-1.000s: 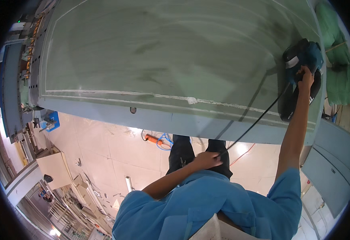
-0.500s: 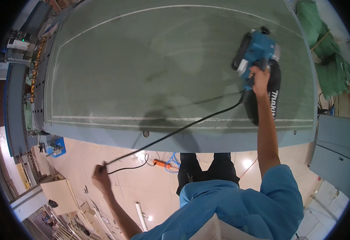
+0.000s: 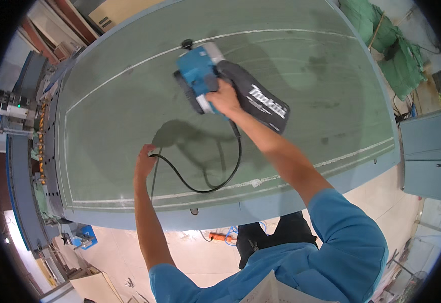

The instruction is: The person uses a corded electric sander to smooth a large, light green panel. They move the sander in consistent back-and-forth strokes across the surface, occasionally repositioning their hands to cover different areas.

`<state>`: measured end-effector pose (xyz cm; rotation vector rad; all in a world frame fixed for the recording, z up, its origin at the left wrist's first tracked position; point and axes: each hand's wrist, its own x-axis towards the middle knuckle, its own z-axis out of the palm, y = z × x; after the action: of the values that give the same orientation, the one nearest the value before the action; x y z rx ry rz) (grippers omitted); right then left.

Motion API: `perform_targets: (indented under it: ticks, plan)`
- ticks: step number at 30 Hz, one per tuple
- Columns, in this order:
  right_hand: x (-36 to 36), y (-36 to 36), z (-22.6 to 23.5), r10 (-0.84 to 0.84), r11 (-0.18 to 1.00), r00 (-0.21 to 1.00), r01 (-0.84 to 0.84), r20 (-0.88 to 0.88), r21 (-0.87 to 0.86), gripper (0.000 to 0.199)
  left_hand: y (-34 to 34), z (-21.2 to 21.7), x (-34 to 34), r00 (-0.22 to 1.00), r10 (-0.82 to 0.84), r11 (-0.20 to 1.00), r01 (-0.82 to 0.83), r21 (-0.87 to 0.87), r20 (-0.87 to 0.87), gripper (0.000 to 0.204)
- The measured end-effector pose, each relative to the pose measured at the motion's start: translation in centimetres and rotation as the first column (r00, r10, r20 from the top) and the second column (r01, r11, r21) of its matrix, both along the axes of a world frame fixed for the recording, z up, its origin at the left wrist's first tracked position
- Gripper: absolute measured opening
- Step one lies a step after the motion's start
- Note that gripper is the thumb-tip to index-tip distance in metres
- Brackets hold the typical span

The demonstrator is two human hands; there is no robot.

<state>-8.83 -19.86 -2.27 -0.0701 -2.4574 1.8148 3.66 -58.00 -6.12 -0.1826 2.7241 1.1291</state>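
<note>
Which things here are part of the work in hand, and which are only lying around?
In use:
- blue power sander with black dust bag, gripped by the right hand
- black cord, held by the left hand
- large green panel under the sander

Lying about:
- orange power strip on the floor
- green tarpaulin
- grey cabinet

The sander (image 3: 199, 76) is bright blue with a black base, and its dust bag (image 3: 259, 100) is black with white lettering. The cord (image 3: 206, 187) is black. The worktop (image 3: 129, 121) is dull grey-green with pale white lines. The sleeve (image 3: 349, 237) is blue.
</note>
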Motion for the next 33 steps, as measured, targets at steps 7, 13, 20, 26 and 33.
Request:
perform_targets:
  ticks: [7, 13, 20, 26, 33]
  plan:
    - [-8.4, -6.3, 0.6, 0.083, 0.993, 0.995, -0.087, 0.049, 0.074, 0.041, 1.1, -0.1, -4.2, 0.962, 0.195, 0.587, -0.270, 0.764, 0.190, 0.071]
    - [-14.6, -5.8, 0.3, 0.023, 0.998, 0.999, -0.025, 0.023, 0.064, 0.041, 6.9, -3.1, -13.5, 0.870, 0.472, 0.850, -0.492, -0.187, -0.142, 0.067]
    - [-21.7, 4.2, -1.0, -0.156, 0.985, 0.983, 0.162, -0.097, 0.060, 0.042, 13.0, -7.1, -15.6, 0.801, 0.463, 0.584, -0.598, -0.549, -0.379, 0.067]
    - [-24.3, 16.5, -1.7, -0.268, 0.960, 0.963, 0.266, -0.009, -0.084, 0.026, 13.3, -5.9, -15.7, 0.829, 0.482, 0.581, -0.545, -0.604, -0.284, 0.069]
    - [-23.8, 32.3, -0.8, -0.332, 0.913, 0.940, 0.342, 0.083, -0.222, 0.026, 13.5, -5.8, -15.7, 0.826, 0.490, 0.580, -0.547, -0.604, -0.277, 0.071]
